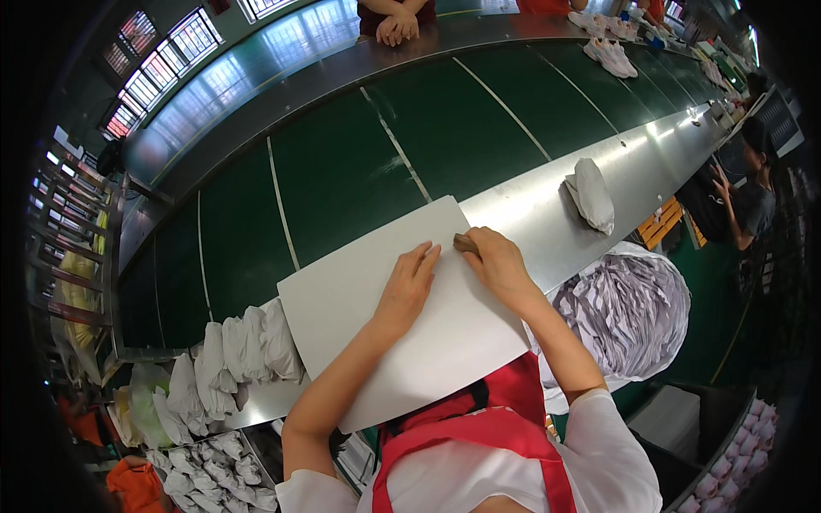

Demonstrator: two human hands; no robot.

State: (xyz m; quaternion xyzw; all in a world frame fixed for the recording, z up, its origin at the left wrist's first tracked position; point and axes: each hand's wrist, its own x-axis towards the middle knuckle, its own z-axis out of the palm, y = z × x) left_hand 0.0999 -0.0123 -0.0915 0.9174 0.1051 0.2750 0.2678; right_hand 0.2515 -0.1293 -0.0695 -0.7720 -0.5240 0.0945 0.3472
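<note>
A large white rectangular sheet or stack of sheets (376, 316) lies across the metal ledge and reaches over the green conveyor. My left hand (406, 291) rests on it with fingers stretched forward and nothing held. My right hand (500, 265) is closed round a small brown block-like piece (465, 244) at the sheet's right edge, near the far corner. The piece is partly covered by my fingers, so its kind is unclear. A white paper-wrapped bundle (592, 197) sits on the ledge to the right, apart from my hands.
Several white wrapped bundles (248, 346) stand in a row on the left. A round bag of crumpled white paper (624, 312) is at my right. Shoes (609, 56) sit on the far right of the green conveyor (333, 188). A person's folded hands (398, 28) show across it.
</note>
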